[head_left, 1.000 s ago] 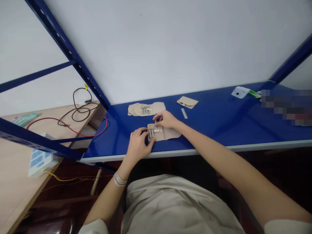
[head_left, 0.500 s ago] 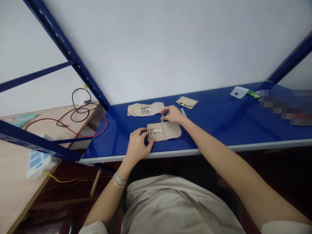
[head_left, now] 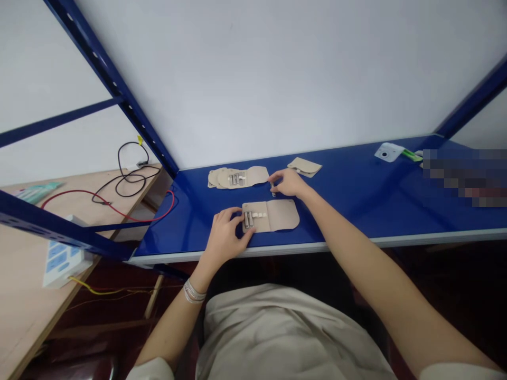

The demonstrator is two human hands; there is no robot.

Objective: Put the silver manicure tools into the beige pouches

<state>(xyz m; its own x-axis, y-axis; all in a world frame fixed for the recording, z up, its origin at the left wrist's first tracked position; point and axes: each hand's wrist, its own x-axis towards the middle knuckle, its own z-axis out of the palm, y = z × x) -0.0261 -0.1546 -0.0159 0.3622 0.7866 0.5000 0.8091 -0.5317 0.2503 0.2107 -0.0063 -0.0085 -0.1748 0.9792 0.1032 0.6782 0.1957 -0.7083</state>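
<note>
"Head view, what's the left hand (head_left: pixel 226 232) doing?"

"Half open, thumb and fingers spread, touching the near end of an open beige case (head_left: pixel 283 215) on the blue table (head_left: pixel 348 203). Two metal tools (head_left: pixel 249 219) sit in it, just by those fingertips."

"And the right hand (head_left: pixel 291 183)?"

"Closed to a pinch on a small metal piece (head_left: pixel 273 193), beyond the case and apart from it. Can't tell what the piece is, from where I'm standing."

"Anything around it?"

"Sure: overlapping beige cases (head_left: pixel 222 178) to its left, the top one open with tools showing. A folded case (head_left: pixel 306 167) lies just past its knuckles."
</note>
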